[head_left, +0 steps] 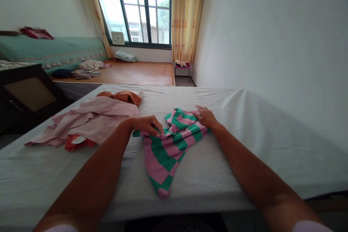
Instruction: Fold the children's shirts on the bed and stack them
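Observation:
A pink and green checkered garment [168,148] lies crumpled on the white sheet in front of me, with one narrow end pointing toward me. My left hand [148,125] pinches its upper left edge between thumb and fingers. On the far right part of the cloth rests my right hand [205,116], fingers stretched out and lying on the fabric. Left of my left hand, a pale pink garment [95,116] is spread loosely, with orange cloth [126,97] showing behind it.
The white-sheeted surface [228,174] meets the white wall on the right. Beyond it stands a brown-matted bed [136,72] with folded clothes [87,74]. A dark cabinet [29,94] is at left. A small stool [182,66] sits below the curtain [187,18].

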Demonstrator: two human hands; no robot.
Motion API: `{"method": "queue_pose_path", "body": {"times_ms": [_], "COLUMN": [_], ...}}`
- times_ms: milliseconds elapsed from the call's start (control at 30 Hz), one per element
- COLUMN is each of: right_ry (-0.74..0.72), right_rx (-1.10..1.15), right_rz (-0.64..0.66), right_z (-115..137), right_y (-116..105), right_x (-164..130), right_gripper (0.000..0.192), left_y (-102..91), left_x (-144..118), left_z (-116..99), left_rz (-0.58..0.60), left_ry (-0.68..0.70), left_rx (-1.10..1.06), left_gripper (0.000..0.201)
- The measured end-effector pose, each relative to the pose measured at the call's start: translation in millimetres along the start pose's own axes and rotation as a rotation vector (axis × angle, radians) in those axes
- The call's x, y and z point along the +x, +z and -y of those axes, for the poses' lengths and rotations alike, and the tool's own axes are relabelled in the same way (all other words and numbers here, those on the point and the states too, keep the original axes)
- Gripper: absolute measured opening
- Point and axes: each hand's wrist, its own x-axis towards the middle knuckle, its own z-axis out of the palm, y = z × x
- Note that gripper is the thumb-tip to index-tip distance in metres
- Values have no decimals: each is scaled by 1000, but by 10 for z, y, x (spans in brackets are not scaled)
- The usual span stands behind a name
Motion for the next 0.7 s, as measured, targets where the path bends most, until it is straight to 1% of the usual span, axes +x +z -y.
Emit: {"method": "queue_pose_path", "body": {"times_ms": [67,100,167,200,233,267,300,367,400,467,533,567,600,667,700], "right_ry": [-1,5,17,21,26,33,44,77,92,95,69,65,77,148,192], "right_rx": [-61,-64,-8,64,174,321,494,837,963,1101,1156,1165,1157,1071,1003], "right_rz": [97,146,230,248,236,191,118,-58,-136,-257,-324,-307,-242,-60,-4], "right_z": [74,81,39,-2,-48,-92,-130,-171,-173,-159,-155,-167,-190,-261,-297], "right_y": [35,16,-98,-193,-310,-446,-598,-924,-1083,-1341,-1469,-1479,-1459,-1389,-1370], "right_x": [15,18,14,4,-11,-31,-54,-94,-104,-86,-1,72,165,413,563], "right_gripper": [48,43,27,20,16,15,17,20,21,25,28,29,30,31,31], "left_y": [13,7,-29,-58,-93,-134,-178,-277,-327,-422,-505,-547,-597,-741,-846], "left_x": [-1,-11,-44,-69,-99,-135,-176,-268,-312,-372,-356,-313,-248,-80,4], "left_z": [-13,-7,24,46,70,90,103,99,81,27,-21,-37,-49,-89,-134], "left_rz": [-6,-2,5,1,-15,-48,-97,-242,-336,-548,-740,-805,-840,-862,-887], "left_ry": [32,44,52,46,31,9,-18,-77,-88,-45,43,74,83,38,9], "left_rx": [-3,0,21,38,61,94,132,206,235,261,237,218,210,285,366], "left_gripper": [31,30,33,36,36,33,27,14,13,15,17,18,19,21,21]}}
